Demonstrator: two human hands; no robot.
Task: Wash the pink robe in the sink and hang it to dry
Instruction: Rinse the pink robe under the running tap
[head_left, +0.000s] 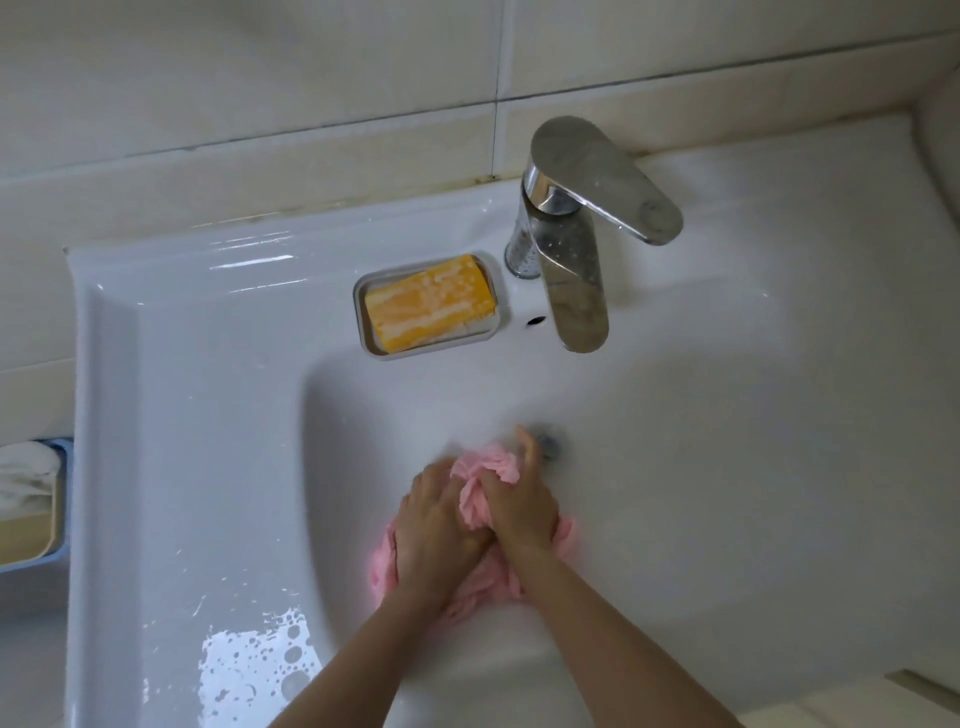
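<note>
Pink robe (491, 467) in two-handed grip, sink (727, 467) centre

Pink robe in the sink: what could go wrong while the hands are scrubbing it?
1. The pink robe is bunched right beside the drain, so a fold might slip in or block it.
2. The left hand and right hand both squeeze it; rough wringing might stretch the cloth.
3. The soapy puddle on the sink rim might run over the front edge.

Nothing readable for you here: soap bar (428, 304) at 11 o'clock, faucet (576, 270) at 1 o'clock, no legible marks.
</note>
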